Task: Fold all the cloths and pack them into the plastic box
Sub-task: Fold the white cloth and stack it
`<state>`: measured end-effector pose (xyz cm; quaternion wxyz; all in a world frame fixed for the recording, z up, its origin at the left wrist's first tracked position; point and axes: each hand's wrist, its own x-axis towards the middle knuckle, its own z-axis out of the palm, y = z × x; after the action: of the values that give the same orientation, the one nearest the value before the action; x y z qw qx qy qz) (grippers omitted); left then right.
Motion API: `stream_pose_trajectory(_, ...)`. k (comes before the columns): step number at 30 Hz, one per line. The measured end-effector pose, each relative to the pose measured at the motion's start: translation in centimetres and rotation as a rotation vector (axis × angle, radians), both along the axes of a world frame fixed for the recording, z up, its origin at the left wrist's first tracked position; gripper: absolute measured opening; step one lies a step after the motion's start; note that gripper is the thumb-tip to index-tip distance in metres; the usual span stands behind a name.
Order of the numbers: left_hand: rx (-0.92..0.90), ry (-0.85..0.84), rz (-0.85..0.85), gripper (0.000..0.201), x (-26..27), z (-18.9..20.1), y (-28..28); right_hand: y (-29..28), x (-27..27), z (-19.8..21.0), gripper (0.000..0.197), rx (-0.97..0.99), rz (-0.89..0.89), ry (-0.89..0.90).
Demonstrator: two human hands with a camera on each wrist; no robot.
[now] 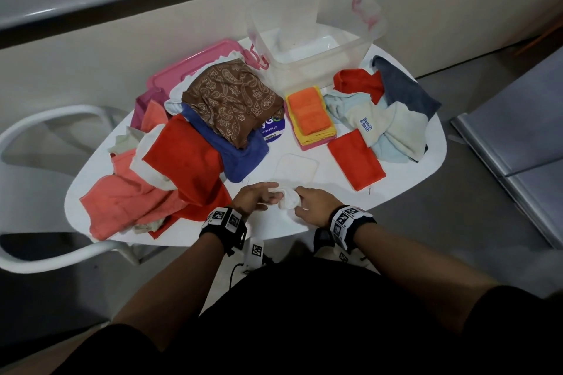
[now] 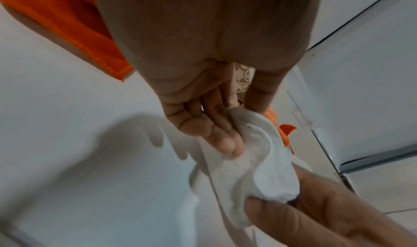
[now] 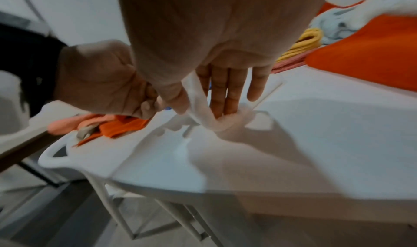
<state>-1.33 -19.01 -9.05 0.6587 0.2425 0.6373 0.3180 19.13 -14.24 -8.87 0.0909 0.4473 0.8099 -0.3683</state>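
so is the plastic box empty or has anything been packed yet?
Looks empty: the clear plastic box shows only its bare white bottom. A folded orange stack sits on the table beside it, not inside.

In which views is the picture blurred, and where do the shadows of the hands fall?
Head view: mostly sharp, edges bent by the wide lens; the clear plastic box looks hazy. Left wrist view: soft focus, left hand on the white cloth, its finger shadows on the table. Right wrist view: motion blur, right hand, dark shadow beneath it on the table.
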Motion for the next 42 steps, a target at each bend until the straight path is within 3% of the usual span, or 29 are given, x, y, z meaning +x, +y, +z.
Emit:
stream_pose_trajectory(4, 0.067, 0.118, -0.11, 0.029, -0.1, -0.8, 0.1, 0.1, 0.3, 0.5, 0.062, -0.041, -0.061, -0.024)
stream_pose_trajectory(6, 0.103, 0.251, -0.128, 0.013, 0.1, -1.0, 0.3, 0.3, -0.1, 0.3, 0.055, -0.003, -0.055, -0.043)
stream_pose_trajectory(9, 0.139, 0.561, -0.177, 0.038, 0.9, -1.1, 0.7, 0.4, -0.1, 0.1, 0.04, 0.011, -0.065, -0.017)
stream_pose_trajectory(12, 0.128, 0.743, -0.201, 0.042, 1.3, -1.5, 1.2, 0.6, 0.9, 0.2, 0.036, -0.066, -0.117, 0.039)
stream_pose_trajectory(17, 0.219, 0.723, -0.249, 0.042, 1.9, -1.2, 1.2, 1.2, 1.5, 0.6, 0.045, -0.116, -0.15, 0.029)
stream_pose_trajectory(22, 0.157, 0.631, -0.408, 0.039, 1.7, -1.6, 0.5, 1.7, 2.1, 0.0, 0.039, -0.106, -0.2, 0.068)
stream_pose_trajectory(25, 0.154, 0.698, -0.444, 0.034, 1.6, -1.6, 0.5, 2.0, 2.2, 0.1, 0.037, -0.123, -0.225, 0.094)
stream_pose_trajectory(28, 0.126, 0.738, -0.436, 0.038, 1.7, -1.6, 0.8, 2.4, 2.2, 0.2, 0.04, -0.117, -0.234, 0.107)
stream_pose_trajectory(32, 0.144, 0.707, -0.399, 0.026, 1.8, -1.5, 0.6, 2.5, 2.0, 0.4, 0.04, -0.09, -0.228, 0.119)
stream_pose_trajectory(35, 0.188, 0.736, -0.408, 0.032, 1.9, -1.1, 0.7, 2.7, 1.8, 0.5, 0.035, -0.078, -0.232, 0.139)
stream_pose_trajectory(38, 0.203, 0.721, -0.391, 0.021, 1.9, -0.8, 0.8, 2.9, 2.0, 0.5, 0.032, -0.072, -0.255, 0.141)
stream_pose_trajectory(42, 0.19, 0.72, -0.347, 0.039, 1.8, -0.5, 0.8, 3.0, 2.3, 0.5, 0.031, -0.068, -0.309, 0.164)
